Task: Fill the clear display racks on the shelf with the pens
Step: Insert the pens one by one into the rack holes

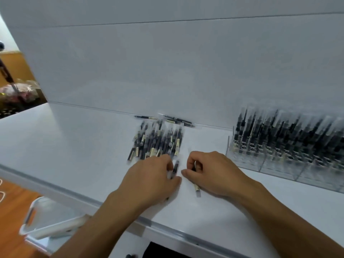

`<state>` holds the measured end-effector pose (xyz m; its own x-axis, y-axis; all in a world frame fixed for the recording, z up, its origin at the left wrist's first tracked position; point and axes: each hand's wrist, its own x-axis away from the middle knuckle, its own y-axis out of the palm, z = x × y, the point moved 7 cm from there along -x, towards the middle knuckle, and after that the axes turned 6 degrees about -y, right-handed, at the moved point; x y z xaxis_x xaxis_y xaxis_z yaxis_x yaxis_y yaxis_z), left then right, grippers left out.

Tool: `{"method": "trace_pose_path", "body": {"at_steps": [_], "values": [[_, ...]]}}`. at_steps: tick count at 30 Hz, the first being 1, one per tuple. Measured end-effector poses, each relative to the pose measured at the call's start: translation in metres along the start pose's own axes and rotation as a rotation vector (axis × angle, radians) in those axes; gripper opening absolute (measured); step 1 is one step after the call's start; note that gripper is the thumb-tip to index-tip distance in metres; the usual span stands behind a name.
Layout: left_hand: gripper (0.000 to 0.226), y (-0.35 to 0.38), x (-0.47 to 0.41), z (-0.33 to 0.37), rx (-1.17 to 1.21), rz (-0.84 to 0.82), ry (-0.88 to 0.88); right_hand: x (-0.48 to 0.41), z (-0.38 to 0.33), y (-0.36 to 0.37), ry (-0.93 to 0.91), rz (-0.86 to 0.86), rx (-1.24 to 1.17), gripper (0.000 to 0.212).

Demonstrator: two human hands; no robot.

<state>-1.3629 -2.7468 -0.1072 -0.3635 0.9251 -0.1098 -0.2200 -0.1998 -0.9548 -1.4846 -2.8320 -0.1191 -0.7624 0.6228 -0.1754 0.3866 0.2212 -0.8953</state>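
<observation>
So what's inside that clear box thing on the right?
The clear rack holds many dark pens standing upright in rows. Blur hides the details.

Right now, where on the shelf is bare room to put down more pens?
The shelf is bare left of the pen pile, and in the strip between pile and display rack. Crowded before the pile: left hand holds a pen, right hand pinches another.

pens (158, 142): black, clear-sleeved, loose pile left of rack | display rack (307, 175): clear, holds upright pens
</observation>
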Motion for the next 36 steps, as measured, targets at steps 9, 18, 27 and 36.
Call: {"method": "trace_pose_path", "body": {"at_steps": [9,18,27,36], "values": [[0.004,-0.006,-0.006,-0.006,0.120,-0.118,-0.051,0.002,0.013,-0.002,0.120,0.150,-0.355,0.012],[0.007,-0.034,-0.038,-0.097,0.820,0.019,-0.425,-0.004,0.008,0.008,0.116,0.127,-0.512,0.019],[0.040,-0.020,-0.088,-0.119,0.424,-0.072,-0.432,-0.004,0.008,0.011,0.121,0.114,-0.548,0.018],[0.026,-0.016,-0.102,-0.115,0.397,-0.133,-0.495,-0.006,0.009,0.012,0.117,0.114,-0.549,0.019]]}}
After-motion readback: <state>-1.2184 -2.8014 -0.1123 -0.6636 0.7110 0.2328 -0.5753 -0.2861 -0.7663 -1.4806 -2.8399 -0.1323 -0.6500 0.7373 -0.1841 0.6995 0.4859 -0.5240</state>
